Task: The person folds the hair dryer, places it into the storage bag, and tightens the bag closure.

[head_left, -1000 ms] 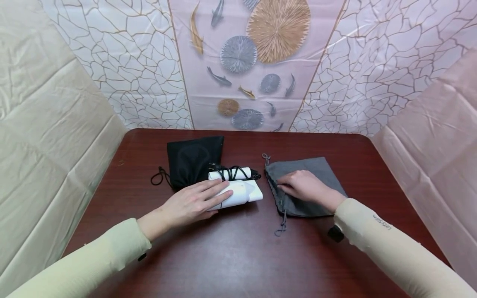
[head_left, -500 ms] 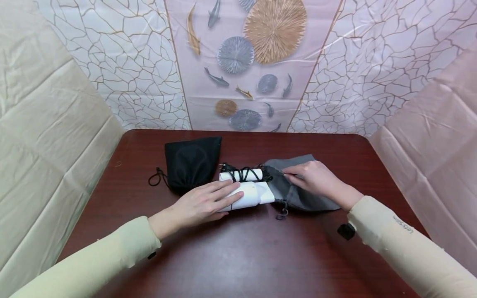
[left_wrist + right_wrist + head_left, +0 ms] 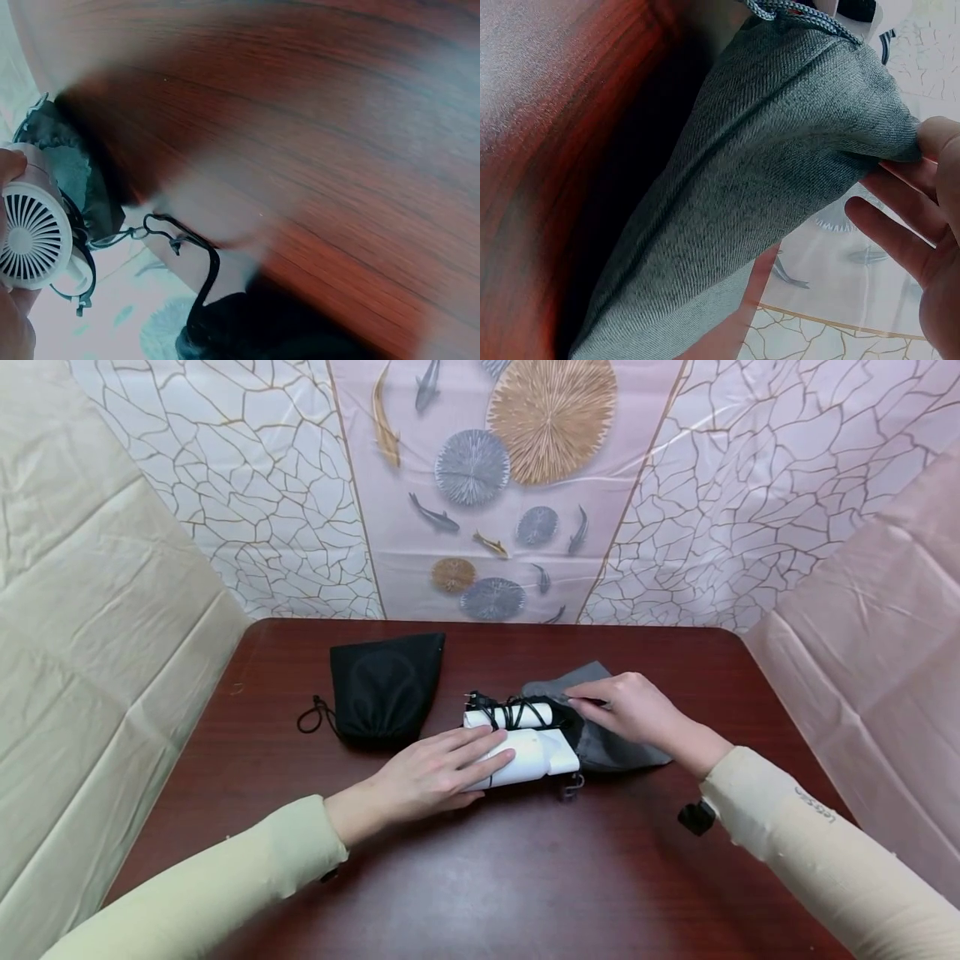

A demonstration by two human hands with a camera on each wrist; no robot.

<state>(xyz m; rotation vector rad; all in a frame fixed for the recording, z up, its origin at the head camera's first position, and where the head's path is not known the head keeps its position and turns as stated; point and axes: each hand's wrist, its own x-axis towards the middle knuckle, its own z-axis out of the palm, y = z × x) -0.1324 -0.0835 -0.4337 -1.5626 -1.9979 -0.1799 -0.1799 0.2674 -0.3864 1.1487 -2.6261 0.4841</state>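
A white hair dryer (image 3: pixel 531 757) lies folded on the table, its black cord (image 3: pixel 512 712) wound round the handle. My left hand (image 3: pixel 427 777) grips its rear end from above, fingers over the body and thumb on the near side. The round slotted intake grille (image 3: pixel 30 238) faces the left wrist camera. With thumb and fingertips, my right hand (image 3: pixel 637 714) pinches the mouth edge of a grey drawstring bag (image 3: pixel 742 172) and lifts it. The dryer's nozzle end and the wound handle are at the bag's opening, partly overlapping the cloth.
A black drawstring bag (image 3: pixel 386 689) lies at the back left, its cord loop (image 3: pixel 311 718) pointing left. The dark red wooden table (image 3: pixel 480 877) ends at a patterned backdrop (image 3: pixel 300 527), with pale cloth sides left and right. The grey drawstring (image 3: pixel 573 785) hangs at the front.
My left hand has pushed the hair dryer rightward to the grey bag's mouth. My right hand has raised the bag's edge, and the bag has bunched up. The black bag stays put.
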